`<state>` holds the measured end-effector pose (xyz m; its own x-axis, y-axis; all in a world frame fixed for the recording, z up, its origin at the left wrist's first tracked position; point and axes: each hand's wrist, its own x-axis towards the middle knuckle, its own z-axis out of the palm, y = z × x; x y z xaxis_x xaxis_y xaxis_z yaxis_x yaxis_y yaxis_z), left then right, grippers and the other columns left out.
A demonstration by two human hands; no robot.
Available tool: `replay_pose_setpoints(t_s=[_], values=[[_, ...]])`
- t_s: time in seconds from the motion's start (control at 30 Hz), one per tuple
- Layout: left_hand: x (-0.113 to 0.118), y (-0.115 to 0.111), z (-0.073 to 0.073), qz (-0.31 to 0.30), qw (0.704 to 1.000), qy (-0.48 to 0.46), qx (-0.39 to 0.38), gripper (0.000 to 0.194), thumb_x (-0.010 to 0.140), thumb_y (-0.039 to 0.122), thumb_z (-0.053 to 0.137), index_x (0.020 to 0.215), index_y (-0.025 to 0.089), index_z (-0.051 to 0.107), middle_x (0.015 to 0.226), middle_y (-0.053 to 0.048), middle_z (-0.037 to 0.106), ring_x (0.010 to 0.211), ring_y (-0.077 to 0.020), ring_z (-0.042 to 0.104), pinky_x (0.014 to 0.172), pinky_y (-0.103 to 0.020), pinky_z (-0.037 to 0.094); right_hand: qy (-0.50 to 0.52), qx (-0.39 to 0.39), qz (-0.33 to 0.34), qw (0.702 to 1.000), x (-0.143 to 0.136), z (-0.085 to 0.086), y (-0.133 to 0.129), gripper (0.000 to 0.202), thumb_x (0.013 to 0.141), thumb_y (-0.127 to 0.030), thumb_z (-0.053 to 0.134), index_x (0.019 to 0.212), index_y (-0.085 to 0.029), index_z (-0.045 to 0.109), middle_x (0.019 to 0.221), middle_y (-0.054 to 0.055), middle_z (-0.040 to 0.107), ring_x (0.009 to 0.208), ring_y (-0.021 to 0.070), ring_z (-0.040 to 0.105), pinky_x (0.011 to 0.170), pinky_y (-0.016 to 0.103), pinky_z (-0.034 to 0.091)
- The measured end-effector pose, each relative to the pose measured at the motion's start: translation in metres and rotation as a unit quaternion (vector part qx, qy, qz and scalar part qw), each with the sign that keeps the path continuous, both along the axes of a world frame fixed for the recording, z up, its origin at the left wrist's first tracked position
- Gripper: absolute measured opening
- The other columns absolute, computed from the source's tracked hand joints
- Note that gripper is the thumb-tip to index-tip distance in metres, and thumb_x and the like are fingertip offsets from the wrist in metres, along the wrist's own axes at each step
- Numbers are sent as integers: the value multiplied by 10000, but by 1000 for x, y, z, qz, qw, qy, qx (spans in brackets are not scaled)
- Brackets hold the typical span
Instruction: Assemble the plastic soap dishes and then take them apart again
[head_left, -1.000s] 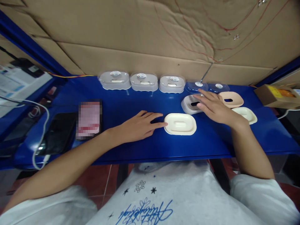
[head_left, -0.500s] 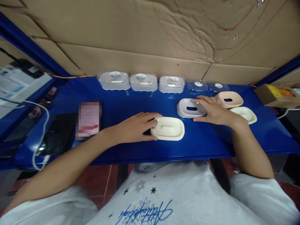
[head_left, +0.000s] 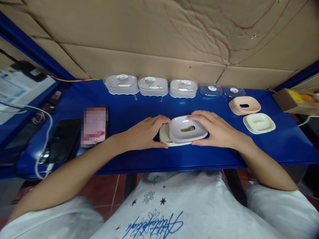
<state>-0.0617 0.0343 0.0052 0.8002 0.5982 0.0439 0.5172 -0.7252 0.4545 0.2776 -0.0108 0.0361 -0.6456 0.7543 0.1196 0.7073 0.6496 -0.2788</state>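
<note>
My right hand [head_left: 211,129] grips a pale lilac oval tray with a slot in its middle [head_left: 176,131] by its right end. The tray is slightly tilted and overlaps most of a cream oval base [head_left: 163,132] lying on the blue table; whether the two touch cannot be made out. My left hand [head_left: 152,132] holds the left end of the cream base between thumb and fingers. To the right lie a peach slotted tray [head_left: 254,104] and a second cream base [head_left: 259,127], both untouched.
Along the cardboard wall stand several clear-lidded oval boxes [head_left: 122,87] and two loose clear lids [head_left: 209,93]. At the left lie a blurred-out pink-screened device [head_left: 94,126], a black phone [head_left: 63,136] and a white cable [head_left: 50,132]. A cardboard box [head_left: 294,103] stands far right.
My right hand has taken hold of the lilac tray and carried it left, over the cream base. My left hand has stayed at the base's left end.
</note>
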Motion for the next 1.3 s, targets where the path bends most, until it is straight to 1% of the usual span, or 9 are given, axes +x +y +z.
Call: replay_pose_setpoints(t_s=[0.17,0.3,0.5,0.67,0.87,1.03,1.13,1.23,1.3], values=[[-1,0,-3,-18,1000,-15,13,1050,888,532,934,1678,264,295,1577,-186,574,1362,-377,650,1142,-503,514,-3,16,8,1000,-11,-10,-4,789,956,-658,766,1591,-274,499,1602,199,564,1445,418,599,1147,622,531],[-3,0,-7,-20,1000,-16,12,1100,892,557,921,1724,304,249,1613,-187,544,1362,-405,641,1124,-541,517,0,23,6,1000,-15,-18,-4,814,949,-657,775,1613,-293,476,1606,188,553,1408,418,613,1138,632,540],[-4,0,-9,-19,999,-28,2,1061,935,612,855,1757,321,250,1616,-179,538,1359,-407,629,1145,-564,491,-2,46,9,999,-24,-28,-5,821,957,-663,764,1602,-236,488,1601,227,541,1412,427,599,1135,640,548],[-5,1,-7,-28,999,10,13,1037,969,628,809,1775,321,233,1639,-179,506,1397,-401,583,1197,-544,442,-12,42,18,999,-30,-30,-5,830,977,-641,751,1635,-208,489,1650,241,523,1443,435,580,1160,649,530],[-4,1,-3,-41,997,63,18,1120,950,762,746,1797,285,189,1688,-197,471,1488,-435,508,1258,-575,377,-28,24,14,999,-31,-35,-3,864,992,-655,724,1712,-286,422,1770,207,426,1517,456,533,1186,704,488],[-3,0,-3,-43,995,79,34,1005,1019,718,677,1784,244,231,1694,-199,478,1503,-424,496,1268,-557,358,-19,10,32,999,-28,-40,0,844,1009,-657,700,1715,-280,432,1823,195,325,1579,447,477,1226,692,450],[-3,-1,-2,-40,994,88,40,980,1035,704,659,1781,236,229,1685,-201,486,1480,-414,519,1267,-550,355,13,-15,50,999,-18,-34,12,754,1079,-665,561,1717,-287,425,1800,165,395,1604,398,470,1246,650,445],[-2,-2,-1,-37,993,97,49,979,1041,678,667,1785,225,220,1682,-209,487,1470,-413,532,1274,-547,344,37,12,-39,998,5,-30,34,658,1131,-615,424,1701,-288,444,1742,140,500,1615,361,467,1284,630,406],[-1,-2,-1,-40,992,103,53,994,1036,670,679,1787,216,213,1678,-212,493,1470,-416,533,1273,-543,343,8,50,-149,988,26,-34,50,744,1106,-642,439,1724,-230,397,1782,183,422,1655,408,386,1313,679,335]])
